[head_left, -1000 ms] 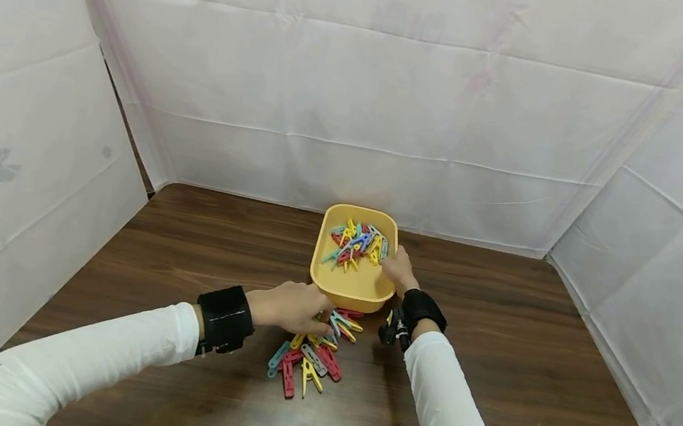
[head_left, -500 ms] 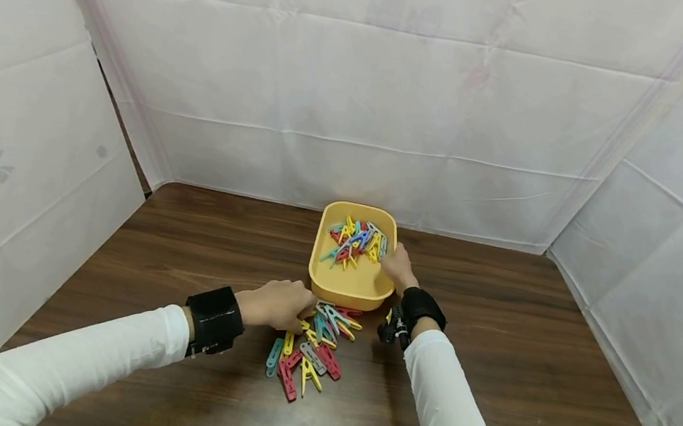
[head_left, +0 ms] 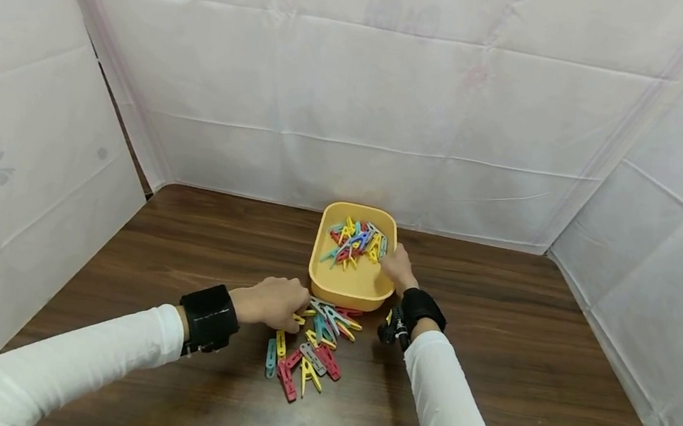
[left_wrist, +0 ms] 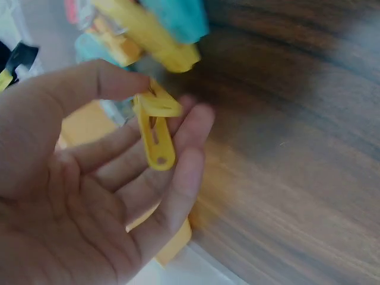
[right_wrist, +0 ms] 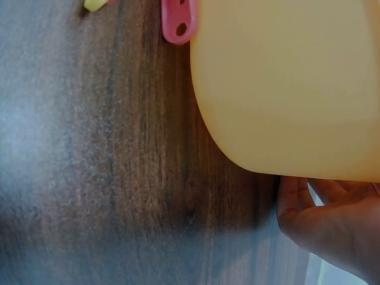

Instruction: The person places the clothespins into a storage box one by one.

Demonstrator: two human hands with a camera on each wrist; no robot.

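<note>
A yellow tub (head_left: 348, 286) stands on the wooden table with several coloured clothespins (head_left: 356, 240) inside. My right hand (head_left: 397, 265) grips its right rim; the right wrist view shows the tub wall (right_wrist: 291, 89) against my palm (right_wrist: 332, 225). A heap of loose clothespins (head_left: 312, 348) lies in front of the tub. My left hand (head_left: 271, 301) hovers at the heap's left edge and pinches a yellow clothespin (left_wrist: 155, 132) between thumb and fingers.
White cloth walls (head_left: 355, 101) enclose the dark wooden table (head_left: 488, 373) on three sides. A pink clothespin (right_wrist: 178, 21) lies beside the tub's base. A black wrist strap (head_left: 208, 319) sits on each forearm.
My left hand has drawn back to the left from the heap by the tub, with a yellow clothespin in its fingers. The right hand stays on the tub rim.
</note>
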